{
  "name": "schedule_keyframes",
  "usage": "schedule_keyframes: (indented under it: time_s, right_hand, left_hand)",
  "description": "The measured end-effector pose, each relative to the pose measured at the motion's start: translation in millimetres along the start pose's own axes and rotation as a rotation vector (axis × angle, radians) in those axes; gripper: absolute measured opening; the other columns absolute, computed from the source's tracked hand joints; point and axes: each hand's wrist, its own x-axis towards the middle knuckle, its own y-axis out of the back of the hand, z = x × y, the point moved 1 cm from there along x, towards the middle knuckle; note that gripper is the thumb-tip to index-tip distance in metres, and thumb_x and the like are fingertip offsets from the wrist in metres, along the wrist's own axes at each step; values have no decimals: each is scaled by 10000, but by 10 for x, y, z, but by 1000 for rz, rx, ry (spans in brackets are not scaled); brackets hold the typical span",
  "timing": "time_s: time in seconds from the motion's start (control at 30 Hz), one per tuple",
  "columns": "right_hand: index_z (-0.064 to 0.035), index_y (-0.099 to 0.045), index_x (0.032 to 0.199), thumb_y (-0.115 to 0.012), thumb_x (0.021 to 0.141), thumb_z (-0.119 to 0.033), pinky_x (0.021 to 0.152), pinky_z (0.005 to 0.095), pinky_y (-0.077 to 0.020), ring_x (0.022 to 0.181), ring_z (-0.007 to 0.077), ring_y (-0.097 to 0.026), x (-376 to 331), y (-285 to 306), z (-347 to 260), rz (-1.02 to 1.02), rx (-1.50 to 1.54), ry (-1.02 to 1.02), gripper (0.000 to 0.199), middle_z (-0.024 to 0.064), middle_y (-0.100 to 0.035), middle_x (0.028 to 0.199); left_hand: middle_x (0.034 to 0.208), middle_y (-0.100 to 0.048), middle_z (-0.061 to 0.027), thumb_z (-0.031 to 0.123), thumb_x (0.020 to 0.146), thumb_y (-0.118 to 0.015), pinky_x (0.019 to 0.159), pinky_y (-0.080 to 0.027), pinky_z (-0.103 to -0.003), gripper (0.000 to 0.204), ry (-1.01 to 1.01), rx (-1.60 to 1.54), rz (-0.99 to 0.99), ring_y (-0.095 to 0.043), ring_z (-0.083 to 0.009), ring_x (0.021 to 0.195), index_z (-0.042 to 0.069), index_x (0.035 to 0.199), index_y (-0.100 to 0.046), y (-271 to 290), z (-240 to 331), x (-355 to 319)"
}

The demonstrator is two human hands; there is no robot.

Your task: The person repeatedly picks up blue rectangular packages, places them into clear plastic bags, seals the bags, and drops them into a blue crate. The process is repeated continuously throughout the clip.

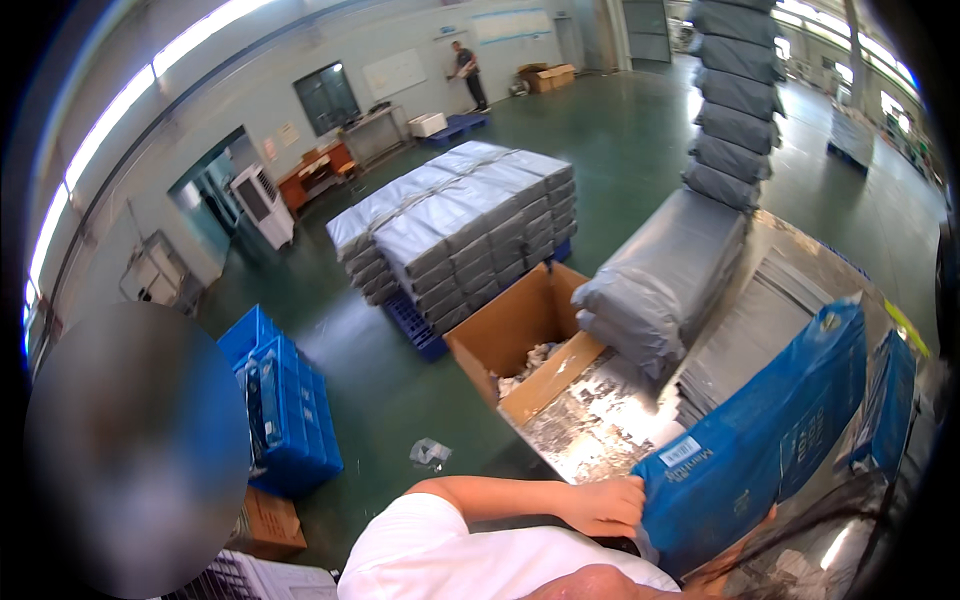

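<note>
A long blue printed plastic bag (740, 450), filled and flat-sided with a white label, leans up over the table at the right. My left hand (605, 507) is closed on its near left end, fingers curled round the edge. Against the bag's lower edge is my right hand (745, 540), mostly hidden by the bag and my body; a fingertip shows at the edge. Beneath and beyond the bag lie flat grey plastic bags (750, 325) on the worn metal table (590, 420). A second blue bag (885, 400) stands farther right.
Grey wrapped bundles (670, 270) lie beside a tall grey stack (735, 110). An open carton (520, 340) with scraps adjoins the table. Beyond stands a loaded blue pallet (415, 325); blue crates (290, 410) are at left. A person (468, 75) stands far back. A grey blur covers the lower left.
</note>
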Motion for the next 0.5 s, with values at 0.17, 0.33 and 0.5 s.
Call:
schedule_keyframes:
  time_s: [0.17, 0.33, 0.5]
  right_hand:
    - [-15, -424, 1212, -565, 725, -420, 819, 373, -442, 1038, 268, -489, -163, -1175, 346, -297, -37, 15, 649, 127, -470, 1204]
    - [-17, -448, 1190, -585, 708, -382, 790, 372, -459, 1012, 269, -504, -675, -2691, 1116, -694, 58, -146, 619, 125, -487, 1180]
    - [-20, -472, 1168, -604, 692, -344, 760, 370, -475, 987, 269, -519, -1481, -4495, 2336, -1091, 297, -433, 590, 123, -504, 1157]
  left_hand:
    - [1146, -428, -124, 334, 727, -687, 907, -294, -415, 550, 247, 176, 759, -410, -277, 1086, 44, 1113, -424, 333, 654, -1445]
    - [1397, -211, -117, 363, 569, -808, 1039, -206, -366, 1113, 353, -660, 1142, -229, -230, 1277, 43, 1373, -109, -91, 1412, -2629]
    - [1203, -486, -92, 110, 738, -622, 965, -315, -410, 531, 519, -256, 1757, -432, -259, 1141, 29, 1219, -412, -51, 2137, -3792]
